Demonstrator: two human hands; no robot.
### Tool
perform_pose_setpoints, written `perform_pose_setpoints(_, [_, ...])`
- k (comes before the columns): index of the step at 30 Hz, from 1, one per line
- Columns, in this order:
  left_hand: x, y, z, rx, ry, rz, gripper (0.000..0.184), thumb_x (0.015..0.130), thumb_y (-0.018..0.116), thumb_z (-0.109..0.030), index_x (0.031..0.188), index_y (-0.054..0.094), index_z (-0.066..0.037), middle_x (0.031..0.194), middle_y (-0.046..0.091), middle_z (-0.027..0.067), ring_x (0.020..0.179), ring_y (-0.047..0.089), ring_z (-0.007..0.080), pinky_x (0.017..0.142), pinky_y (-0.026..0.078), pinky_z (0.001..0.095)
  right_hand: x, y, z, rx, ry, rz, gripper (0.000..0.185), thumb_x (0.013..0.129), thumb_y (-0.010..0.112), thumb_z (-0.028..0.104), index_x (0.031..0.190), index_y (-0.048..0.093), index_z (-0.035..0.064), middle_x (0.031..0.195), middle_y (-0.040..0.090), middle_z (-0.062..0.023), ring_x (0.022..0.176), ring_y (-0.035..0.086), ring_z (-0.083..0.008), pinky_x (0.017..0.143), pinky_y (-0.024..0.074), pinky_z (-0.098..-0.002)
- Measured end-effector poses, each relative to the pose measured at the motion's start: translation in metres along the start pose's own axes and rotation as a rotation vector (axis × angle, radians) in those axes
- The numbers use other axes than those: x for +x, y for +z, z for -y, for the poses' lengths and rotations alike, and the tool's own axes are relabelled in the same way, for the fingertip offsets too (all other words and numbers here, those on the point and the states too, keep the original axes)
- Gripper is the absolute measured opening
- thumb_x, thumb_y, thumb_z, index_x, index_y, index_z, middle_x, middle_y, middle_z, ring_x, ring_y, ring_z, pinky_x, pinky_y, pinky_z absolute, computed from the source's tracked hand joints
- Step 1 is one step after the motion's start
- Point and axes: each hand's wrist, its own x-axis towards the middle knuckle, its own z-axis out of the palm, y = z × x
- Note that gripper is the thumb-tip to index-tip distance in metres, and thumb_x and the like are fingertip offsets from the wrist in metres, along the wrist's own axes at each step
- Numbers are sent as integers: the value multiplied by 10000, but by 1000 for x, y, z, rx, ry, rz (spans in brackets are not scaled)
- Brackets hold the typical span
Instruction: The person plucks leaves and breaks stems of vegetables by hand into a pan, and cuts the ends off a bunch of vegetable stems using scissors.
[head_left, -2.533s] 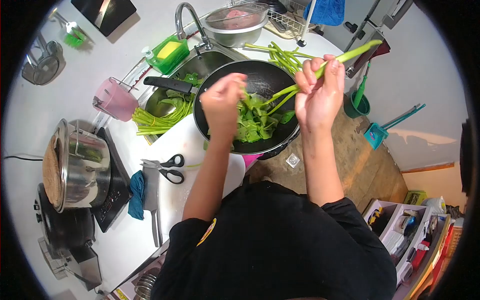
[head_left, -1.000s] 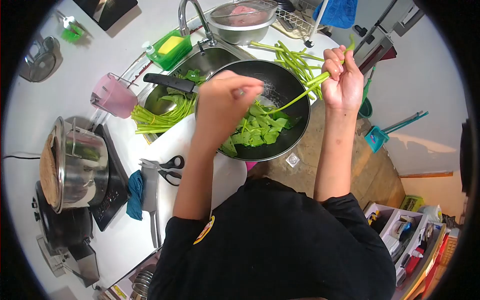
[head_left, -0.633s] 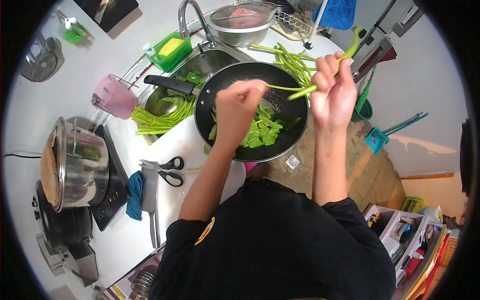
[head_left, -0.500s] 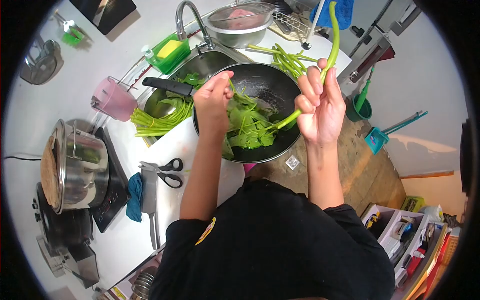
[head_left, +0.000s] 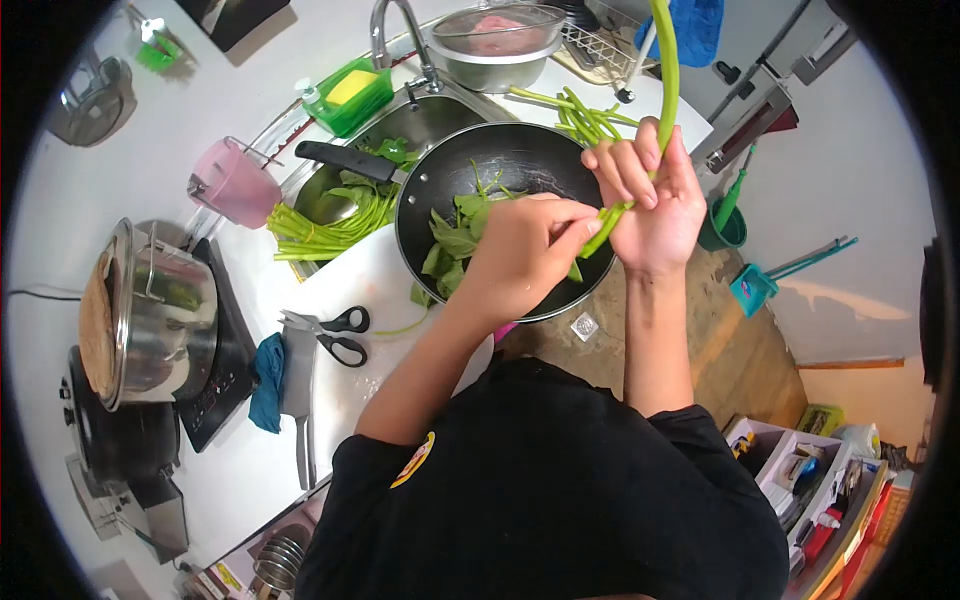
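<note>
Over the right side of a black pan [head_left: 490, 150], my right hand [head_left: 650, 190] grips a thick green stem [head_left: 668, 90] that rises above the fingers. My left hand [head_left: 535, 250] is beside it, thumb and fingers pinched on the stem's lower end. Green leaves [head_left: 455, 240] lie in the pan, partly hidden by my left hand. Cut stems [head_left: 590, 115] rest on the counter behind the pan. A bundle of leafy stems [head_left: 325, 228] lies over the edge of the sink [head_left: 440, 112].
Scissors [head_left: 345, 335] lie on the white board [head_left: 345, 390], with a cleaver [head_left: 297, 375] and blue cloth [head_left: 267, 385] beside it. A steel pot [head_left: 165, 320] stands at the left. Behind are a faucet [head_left: 428, 75], a green soap holder [head_left: 352, 100] and a bowl with a strainer [head_left: 497, 70].
My left hand has moved right, from over the leaves to the stem's lower end near my right hand. My right hand keeps its hold on the stem. The view has shifted slightly.
</note>
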Motion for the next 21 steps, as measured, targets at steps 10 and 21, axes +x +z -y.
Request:
perform_pose_setpoints(10, [-2,7,13,-198,-47,-150,120,844,599,-65,888,623,44,711,583,10,588,478,16,496,382,194,3,12,-5,-98,-67,-3,365,953,245,346,668,331,134,441,245,72,442,233,-83,662,324,-293])
perform_pose_setpoints(21, [17,-37,65,-243,-126,-480,264,856,566,-157,1076,615,-18,808,607,5,647,529,61,603,425,195,16,-20,14,-578,-210,-225,372,964,350,343,710,426,83,500,281,43,484,264,-84,554,301,-266])
